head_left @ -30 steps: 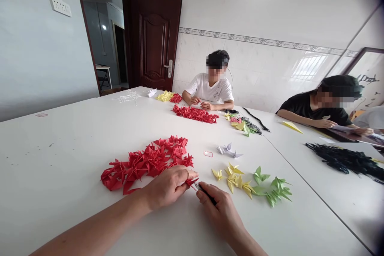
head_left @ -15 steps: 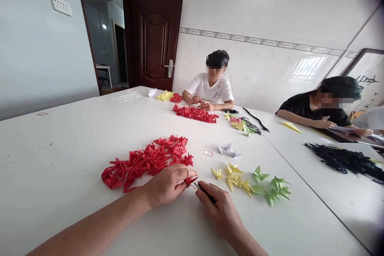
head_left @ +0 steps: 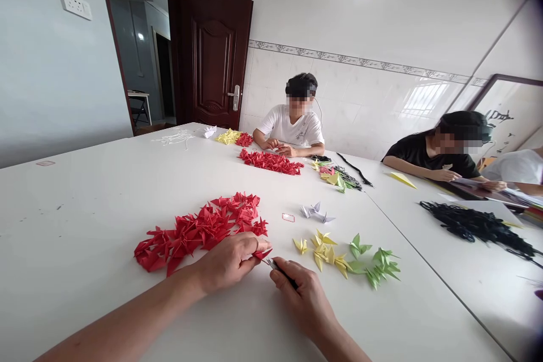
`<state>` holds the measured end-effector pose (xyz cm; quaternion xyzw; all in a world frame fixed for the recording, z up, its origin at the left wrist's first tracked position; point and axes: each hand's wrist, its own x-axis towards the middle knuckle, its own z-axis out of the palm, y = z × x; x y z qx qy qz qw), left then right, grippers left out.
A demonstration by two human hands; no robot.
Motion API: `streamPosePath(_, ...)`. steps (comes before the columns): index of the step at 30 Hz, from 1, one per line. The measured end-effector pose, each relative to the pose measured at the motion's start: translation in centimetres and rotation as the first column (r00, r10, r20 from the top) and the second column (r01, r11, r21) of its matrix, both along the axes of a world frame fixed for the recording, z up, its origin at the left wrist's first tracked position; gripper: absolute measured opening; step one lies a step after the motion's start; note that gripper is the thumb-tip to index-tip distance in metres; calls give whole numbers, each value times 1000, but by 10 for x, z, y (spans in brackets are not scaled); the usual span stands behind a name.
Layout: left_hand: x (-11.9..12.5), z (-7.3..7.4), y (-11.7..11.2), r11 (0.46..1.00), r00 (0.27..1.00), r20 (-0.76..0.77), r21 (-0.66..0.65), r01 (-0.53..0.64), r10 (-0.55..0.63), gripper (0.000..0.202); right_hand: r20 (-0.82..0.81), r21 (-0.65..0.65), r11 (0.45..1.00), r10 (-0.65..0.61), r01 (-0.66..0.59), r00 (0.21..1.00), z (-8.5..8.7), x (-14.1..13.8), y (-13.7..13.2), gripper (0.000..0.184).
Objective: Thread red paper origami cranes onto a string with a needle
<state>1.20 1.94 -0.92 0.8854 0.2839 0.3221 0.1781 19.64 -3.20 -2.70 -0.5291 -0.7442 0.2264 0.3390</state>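
Note:
My left hand [head_left: 232, 260] is closed, with a red folded paper crane [head_left: 262, 254] pinched between thumb and fingers. My right hand [head_left: 297, 289] is wrapped round a small dark-handled tool with a metal tip [head_left: 278, 269]; its exact kind does not show. The tip points at the crane, close to my left fingers, and I cannot tell whether it touches. Behind my left hand spreads a heap of red paper cranes [head_left: 199, 229]. Beyond my right hand lie several yellow cranes [head_left: 323, 251] and green cranes [head_left: 377, 264], with pale lilac cranes [head_left: 316, 212] farther back.
The white table [head_left: 93, 209] has a seam on the right. Black cords [head_left: 475, 226] lie there. Across the table, one person [head_left: 294, 124] sits behind another red crane pile [head_left: 271, 162]; a second person [head_left: 432, 147] handles papers. A brown door [head_left: 218, 56] stands ajar.
The whole view has shifted a little, so things sit slightly farther left. Both hands keep about the same pose, with the crane and the tool still in them.

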Motion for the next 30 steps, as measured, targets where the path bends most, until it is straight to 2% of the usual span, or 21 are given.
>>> streamPosePath(9,-2,9,0,999,999,37,-4,-33,33,27,-22,22,1000,1,-1,1000,2,2,1,27)
streamPosePath(14,-5,5,5,1000,995,100,-7,-30,31,23,-46,37,999,-17,19,999,3,2,1,28)
streamPosePath(22,-6,4,6,999,996,75,-18,-43,44,23,-9,71,997,9,-9,1000,3,-5,-1,25)
streamPosePath(30,-7,1,8,999,996,83,-2,-39,39,27,5,42,999,15,-15,1000,1,-4,0,24)
